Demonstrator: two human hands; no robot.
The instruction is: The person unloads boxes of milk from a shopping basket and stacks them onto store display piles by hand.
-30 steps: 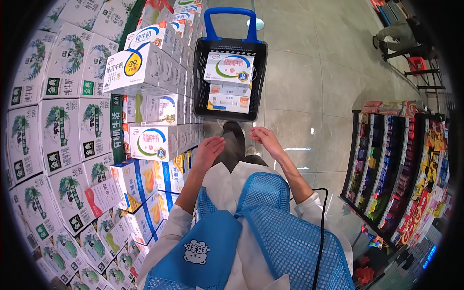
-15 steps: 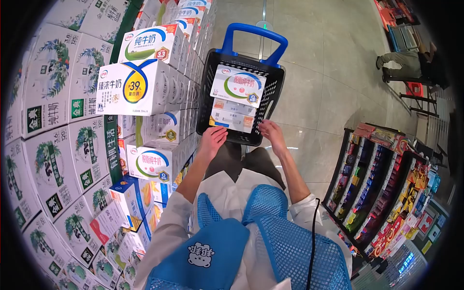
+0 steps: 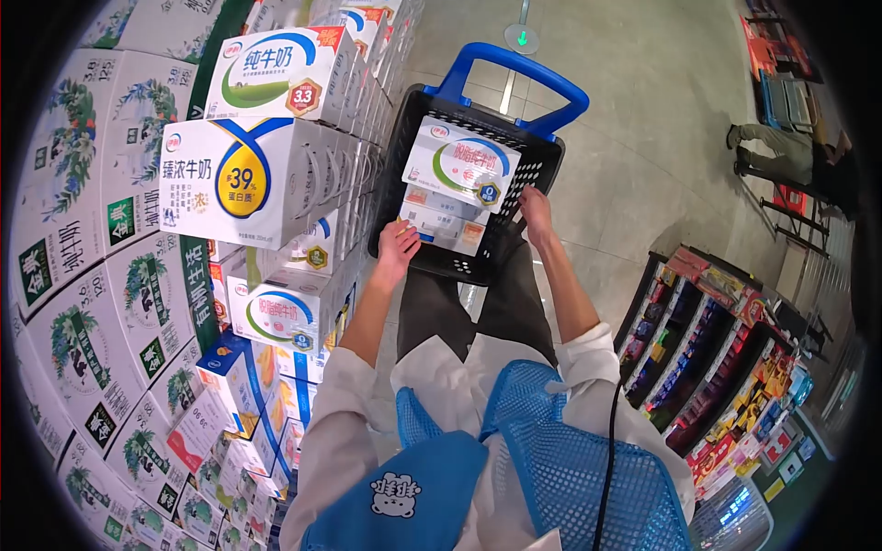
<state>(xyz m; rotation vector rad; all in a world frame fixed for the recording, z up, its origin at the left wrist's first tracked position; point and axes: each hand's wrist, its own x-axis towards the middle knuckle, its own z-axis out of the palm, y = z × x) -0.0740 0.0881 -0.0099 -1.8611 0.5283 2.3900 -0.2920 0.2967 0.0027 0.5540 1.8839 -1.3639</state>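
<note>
A black shopping basket [image 3: 547, 165] with a raised blue handle [image 3: 501, 57] stands before my legs, turned slightly to the right. In it lies a white milk carton box [image 3: 462, 163] with a blue and green swirl; beside it, nearer me, is another box [image 3: 445, 225] showing a printed narrow side. My left hand [image 3: 397, 250] is at the basket's near left rim, its fingers curled over the edge. On the right rim rests my right hand [image 3: 536, 219], fingers bent around it and partly hidden.
Stacked milk boxes [image 3: 225, 184] rise close on my left, with a wall of green-and-white cartons [image 3: 83, 340] beyond. Snack shelves [image 3: 698, 340] stand to the right. Farther right, a person's leg [image 3: 776, 151] shows. Grey floor tiles [image 3: 634, 101] lie ahead.
The basket now sits more turned to the right in view. My right hand has moved up along its right rim, and my left hand has shifted slightly left and up.
</note>
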